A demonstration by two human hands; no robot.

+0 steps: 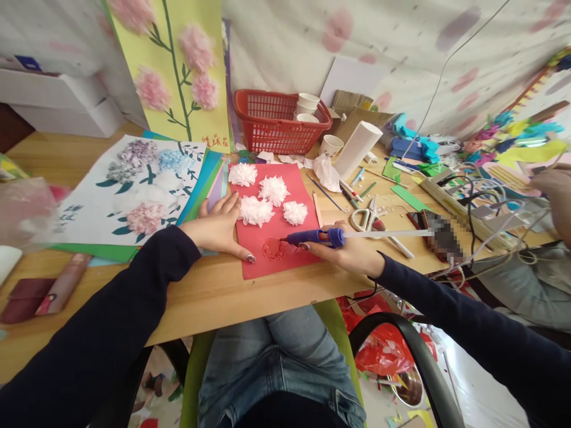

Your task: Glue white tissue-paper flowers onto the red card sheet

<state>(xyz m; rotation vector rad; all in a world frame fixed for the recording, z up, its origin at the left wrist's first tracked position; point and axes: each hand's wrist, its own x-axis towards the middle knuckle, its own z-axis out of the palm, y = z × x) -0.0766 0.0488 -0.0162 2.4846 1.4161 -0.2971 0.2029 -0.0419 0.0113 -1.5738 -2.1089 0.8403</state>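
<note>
My right hand (341, 246) is closed around a blue hot glue gun (319, 238), a long glue stick (388, 233) jutting from its back end. The nozzle points left at a ring of clear glue (273, 248) on the lower part of a red paper sheet (256, 267). Several white paper flowers (256, 211) sit on the sheet above the glue. With fingers spread, my left hand (218, 229) rests along the sheet's left edge, its thumb on the red paper.
Behind the sheet stands a red basket (281, 137) with paper cups. At right lie scissors (368, 219), a phone (439, 235) and a power strip (468, 208) with cables. Flower artwork (89, 196) lies left. Another person's hand (557, 193) shows at far right.
</note>
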